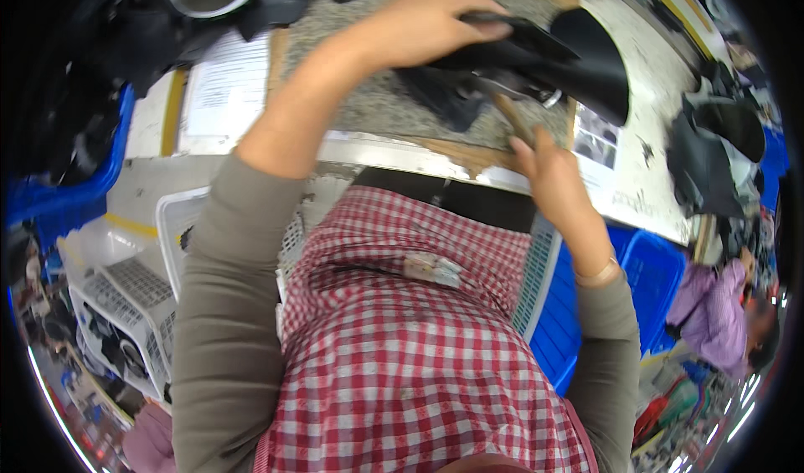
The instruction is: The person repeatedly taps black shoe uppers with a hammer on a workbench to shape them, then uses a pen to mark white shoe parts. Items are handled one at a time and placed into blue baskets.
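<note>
My left hand (423,22) presses down on a black shoe upper (578,58) and grips its top edge, over the stone-like work surface (368,108). My right hand (548,167) holds a tool with a wooden handle (512,121); the tool's metal head (511,86) touches the underside of the black piece. A smaller black leather piece (448,96) lies on the surface just under my left hand.
A paper sheet (222,87) lies at the bench's left. More black shoe parts (712,146) sit at the right end. White baskets (134,297) stand at lower left, blue crates (645,280) at lower right. Another person in purple (716,305) works at the right.
</note>
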A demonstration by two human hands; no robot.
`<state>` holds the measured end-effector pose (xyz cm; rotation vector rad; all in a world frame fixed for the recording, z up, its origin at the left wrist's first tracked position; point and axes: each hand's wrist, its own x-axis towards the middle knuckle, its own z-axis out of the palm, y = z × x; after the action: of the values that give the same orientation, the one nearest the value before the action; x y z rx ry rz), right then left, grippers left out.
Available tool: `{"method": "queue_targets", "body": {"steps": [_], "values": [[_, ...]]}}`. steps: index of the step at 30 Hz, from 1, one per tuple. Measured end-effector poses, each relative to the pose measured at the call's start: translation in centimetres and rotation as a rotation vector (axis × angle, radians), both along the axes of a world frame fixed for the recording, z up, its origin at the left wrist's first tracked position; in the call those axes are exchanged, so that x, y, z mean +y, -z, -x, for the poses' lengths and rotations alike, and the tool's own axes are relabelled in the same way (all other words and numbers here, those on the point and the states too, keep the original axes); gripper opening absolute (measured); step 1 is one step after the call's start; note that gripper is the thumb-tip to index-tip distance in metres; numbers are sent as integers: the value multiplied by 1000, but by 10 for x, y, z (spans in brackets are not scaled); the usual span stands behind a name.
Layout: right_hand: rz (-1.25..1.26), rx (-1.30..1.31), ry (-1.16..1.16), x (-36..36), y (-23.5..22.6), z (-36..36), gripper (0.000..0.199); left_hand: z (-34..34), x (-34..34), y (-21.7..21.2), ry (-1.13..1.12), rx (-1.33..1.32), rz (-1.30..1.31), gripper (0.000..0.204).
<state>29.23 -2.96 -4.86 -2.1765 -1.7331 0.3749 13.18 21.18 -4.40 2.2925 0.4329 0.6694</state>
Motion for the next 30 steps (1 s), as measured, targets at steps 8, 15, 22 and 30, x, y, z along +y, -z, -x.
{"method": "queue_targets", "body": {"steps": [8, 15, 22, 30], "values": [[195, 571, 119, -39, 4, 24, 38, 194, -94, 12, -724, -107, -355, 71], [272, 642, 20, -75, -8, 88, 39, 519, -214, 54, -1569, 161, -509, 48], [217, 510, -149, -68, -66, 166, 38, 597, -254, 271, -1301, 549, 623, 84], [294, 215, -146, -76, -83, 189, 41, 492, -229, 394, -1160, 605, 688, 83]]}}
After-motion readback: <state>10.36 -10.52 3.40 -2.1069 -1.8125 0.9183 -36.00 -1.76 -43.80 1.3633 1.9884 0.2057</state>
